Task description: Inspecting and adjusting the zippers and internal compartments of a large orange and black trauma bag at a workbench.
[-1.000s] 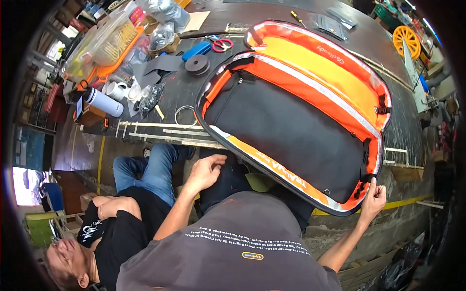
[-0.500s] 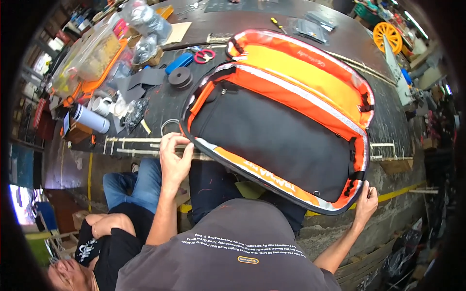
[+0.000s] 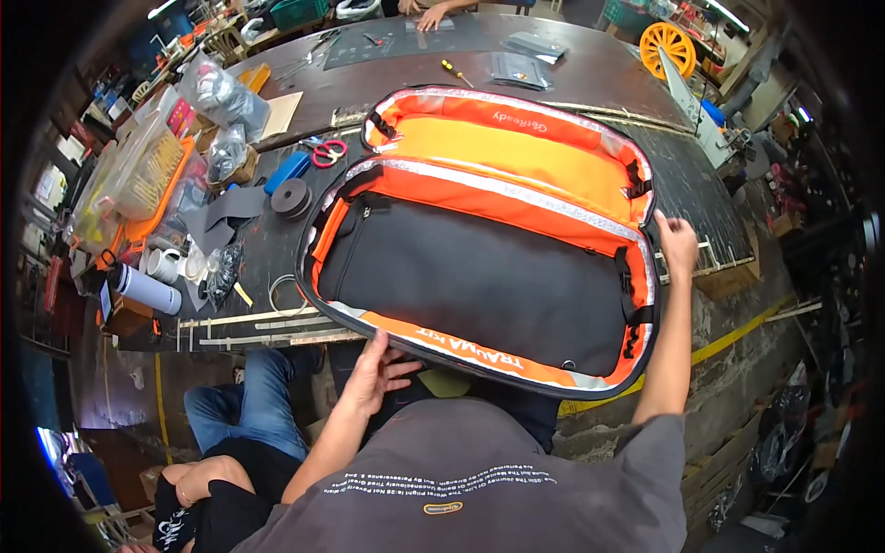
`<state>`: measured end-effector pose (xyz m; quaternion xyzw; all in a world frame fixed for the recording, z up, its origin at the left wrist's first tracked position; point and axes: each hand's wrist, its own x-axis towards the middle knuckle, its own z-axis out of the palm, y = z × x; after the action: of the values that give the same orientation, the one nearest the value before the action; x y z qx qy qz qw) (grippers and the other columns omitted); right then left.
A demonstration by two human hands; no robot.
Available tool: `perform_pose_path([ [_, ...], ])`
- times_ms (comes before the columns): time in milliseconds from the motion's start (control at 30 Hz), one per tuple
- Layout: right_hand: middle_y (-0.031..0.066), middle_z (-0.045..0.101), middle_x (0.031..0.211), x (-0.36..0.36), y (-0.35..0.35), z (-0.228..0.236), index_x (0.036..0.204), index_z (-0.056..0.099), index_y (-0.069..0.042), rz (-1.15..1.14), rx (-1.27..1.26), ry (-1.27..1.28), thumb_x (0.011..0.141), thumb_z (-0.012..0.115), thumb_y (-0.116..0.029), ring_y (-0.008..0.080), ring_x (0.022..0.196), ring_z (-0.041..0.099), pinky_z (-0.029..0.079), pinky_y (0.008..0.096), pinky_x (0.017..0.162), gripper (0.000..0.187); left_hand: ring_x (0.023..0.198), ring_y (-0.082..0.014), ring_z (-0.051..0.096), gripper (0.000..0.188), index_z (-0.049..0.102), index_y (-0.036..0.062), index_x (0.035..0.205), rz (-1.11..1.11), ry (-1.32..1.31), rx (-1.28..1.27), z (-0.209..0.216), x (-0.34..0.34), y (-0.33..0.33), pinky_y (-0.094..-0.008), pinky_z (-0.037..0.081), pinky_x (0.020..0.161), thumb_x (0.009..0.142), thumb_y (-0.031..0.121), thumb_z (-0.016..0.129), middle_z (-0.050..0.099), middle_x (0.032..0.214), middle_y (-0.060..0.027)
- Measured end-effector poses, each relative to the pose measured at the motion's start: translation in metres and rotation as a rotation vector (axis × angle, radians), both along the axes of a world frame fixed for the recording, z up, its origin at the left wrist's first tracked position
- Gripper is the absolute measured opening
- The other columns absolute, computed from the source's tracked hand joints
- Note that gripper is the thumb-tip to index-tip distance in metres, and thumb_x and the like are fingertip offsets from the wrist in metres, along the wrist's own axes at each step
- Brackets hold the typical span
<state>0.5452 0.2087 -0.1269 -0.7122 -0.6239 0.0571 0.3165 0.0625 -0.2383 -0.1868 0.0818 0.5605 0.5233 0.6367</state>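
Observation:
An orange and black bag [image 3: 479, 276] lies unfolded, its near half overhanging the table's front edge. Its near half has a black inner panel and orange walls with silver strips; the far half, the lid [image 3: 498, 143], is lined in yellow-orange. My left hand [image 3: 371, 376] is at the bag's near edge, thumb against the wall, fingers spread apart below it. At the bag's right side, near the fold between the halves, my right hand [image 3: 678, 245] has its fingers bent together at the rim. What those fingers pinch is too small to make out.
On the dark table [image 3: 590, 78] left of the bag are a black webbing roll [image 3: 291, 197], pink-handled scissors [image 3: 329, 153], a blue case [image 3: 288, 172] and a white bottle [image 3: 147, 288]. A seated person [image 3: 244, 405] is at my left; another person's hands [image 3: 433, 16] work at the far side.
My right hand has moved from the bag's near right corner up along its side to the fold. My left hand has shifted right along the near edge and its fingers have spread.

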Motion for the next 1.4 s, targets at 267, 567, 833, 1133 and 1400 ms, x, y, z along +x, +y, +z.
perform_pose_path([
  [267,0.0293,0.079,0.093,-0.007,0.088,-0.05,0.097,0.081,0.002,0.074,-0.156,0.146,0.091,0.072,-0.05,0.042,0.095,0.081,0.058,0.052,0.087,0.053,0.1,-0.0159,0.074,0.029,0.069,0.006,0.125,0.154,0.175,0.092,0.001,0.031,0.021,-0.0389,0.062,0.086,0.099,0.016,0.076,0.077,0.116,-0.0047],
  [567,0.0102,0.082,0.113,0.083,-0.054,-0.069,0.114,0.077,0.007,0.099,0.271,0.67,0.104,0.07,-0.014,0.0154,0.095,0.075,0.059,0.0337,0.086,0.024,0.114,-0.0154,0.07,0.034,0.062,-0.0027,0.134,0.109,0.43,0.569,0.044,0.015,0.049,-0.0339,0.056,0.101,0.101,0.002,0.065,0.074,0.124,-0.0067],
  [833,0.002,0.07,0.096,0.069,-0.183,-0.115,0.1,0.06,-0.006,-0.313,0.371,0.877,0.089,0.084,-0.005,0.0134,0.081,0.066,0.056,0.0327,0.075,0.027,0.078,-0.0163,0.07,0.026,0.074,0.0015,0.116,-0.209,0.87,0.36,0.096,-0.103,0.316,-0.0364,0.056,0.066,0.094,0.015,0.068,0.076,0.095,-0.006],
  [1133,-0.0064,0.067,0.092,-0.005,-0.298,-0.024,0.119,0.079,-0.003,-0.139,0.225,0.656,0.103,0.084,-0.017,0.0026,0.073,0.051,0.044,0.0212,0.065,0.022,0.1,-0.0184,0.073,0.059,0.061,-0.0026,0.151,-0.032,1.13,0.685,0.11,-0.139,0.346,-0.0346,0.06,0.087,0.101,0.023,0.079,0.077,0.117,-0.0097],
  [1400,0.0058,0.08,0.104,0.182,-0.168,-0.064,0.119,0.082,0.002,-0.288,0.125,0.474,0.099,0.085,-0.048,0.0136,0.088,0.067,0.055,0.0328,0.083,0.054,0.127,-0.0356,0.072,0.112,0.03,-0.0063,0.172,-0.059,1.193,0.264,0.034,-0.028,0.098,-0.0437,0.058,0.107,0.091,0.042,0.091,0.062,0.15,-0.0339],
])
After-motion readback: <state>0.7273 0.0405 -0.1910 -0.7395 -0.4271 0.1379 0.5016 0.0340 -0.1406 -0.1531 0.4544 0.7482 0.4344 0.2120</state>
